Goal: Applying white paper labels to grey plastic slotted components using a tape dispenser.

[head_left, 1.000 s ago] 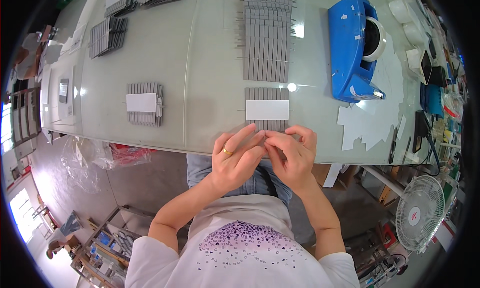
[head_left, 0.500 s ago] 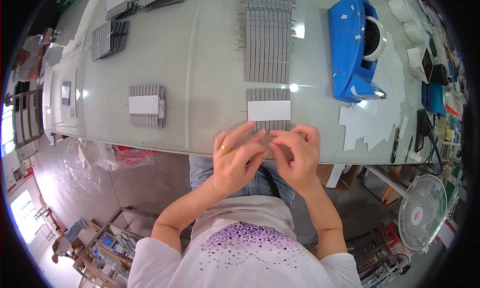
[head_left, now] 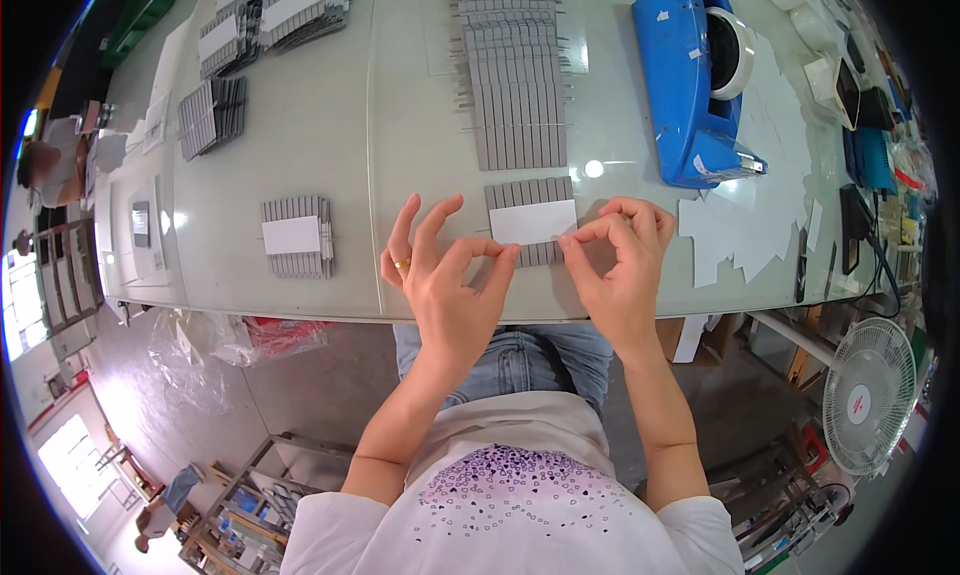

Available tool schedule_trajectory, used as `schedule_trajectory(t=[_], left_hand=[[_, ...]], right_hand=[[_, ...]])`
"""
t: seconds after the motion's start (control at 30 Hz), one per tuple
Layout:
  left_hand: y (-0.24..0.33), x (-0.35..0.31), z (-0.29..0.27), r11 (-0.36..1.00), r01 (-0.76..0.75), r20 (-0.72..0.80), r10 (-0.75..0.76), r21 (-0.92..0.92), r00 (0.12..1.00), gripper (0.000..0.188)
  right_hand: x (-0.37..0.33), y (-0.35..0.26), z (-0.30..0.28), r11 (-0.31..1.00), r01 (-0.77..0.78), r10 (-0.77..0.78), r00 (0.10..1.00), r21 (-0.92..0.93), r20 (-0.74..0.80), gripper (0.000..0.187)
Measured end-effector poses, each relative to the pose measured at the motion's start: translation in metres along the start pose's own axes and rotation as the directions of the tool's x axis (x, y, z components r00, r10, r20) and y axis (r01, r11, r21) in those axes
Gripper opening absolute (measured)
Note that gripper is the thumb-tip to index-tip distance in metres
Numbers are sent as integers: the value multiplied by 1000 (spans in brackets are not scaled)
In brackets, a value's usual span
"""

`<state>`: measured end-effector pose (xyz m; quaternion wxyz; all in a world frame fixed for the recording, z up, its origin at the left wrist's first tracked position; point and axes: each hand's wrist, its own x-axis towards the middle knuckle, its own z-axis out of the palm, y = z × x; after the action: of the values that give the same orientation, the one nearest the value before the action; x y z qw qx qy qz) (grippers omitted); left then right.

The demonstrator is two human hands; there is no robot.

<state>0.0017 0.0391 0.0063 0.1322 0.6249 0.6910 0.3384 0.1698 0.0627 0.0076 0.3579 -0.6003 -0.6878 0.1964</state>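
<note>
Directly in front of me lies a grey slatted piece [head_left: 540,253], a row of narrow grey bars, with a white rectangular strip [head_left: 533,223] across its middle. My left hand [head_left: 448,285] pinches thumb and forefinger together at the strip's lower edge, its other fingers raised. At the lower right corner of the strip, my right hand [head_left: 622,275] makes a similar pinch with its other fingers curled. Whatever sits between the fingertips is too small to make out. Beyond it stretches a long overlapping row of grey slatted pieces [head_left: 520,115] with thin pins sticking out at the sides.
A blue tape dispenser [head_left: 672,95] with a white roll [head_left: 737,53] stands to the right, beside ragged white sheets [head_left: 740,235]. On the left lies a small stack with a white strip [head_left: 292,236]; more grey stacks [head_left: 212,115] are farther back. A white fan [head_left: 868,397] stands lower right.
My hands have moved apart and slightly forward, from fingertips together below the slatted piece to separate pinches along the white strip's lower edge. The view has shifted slightly.
</note>
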Motion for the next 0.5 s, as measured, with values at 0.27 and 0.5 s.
schedule_trajectory(t=[0.27,0.5], left_hand=[[0,1,2,1000,-23,10,23,-3,1000,15],[0,2,4,999,-30,27,29,14,999,14]], right_hand=[[1,0,1,1000,2,-2,1000,-17,-14,15],[0,2,3,1000,-19,18,1000,-13,-16,15]])
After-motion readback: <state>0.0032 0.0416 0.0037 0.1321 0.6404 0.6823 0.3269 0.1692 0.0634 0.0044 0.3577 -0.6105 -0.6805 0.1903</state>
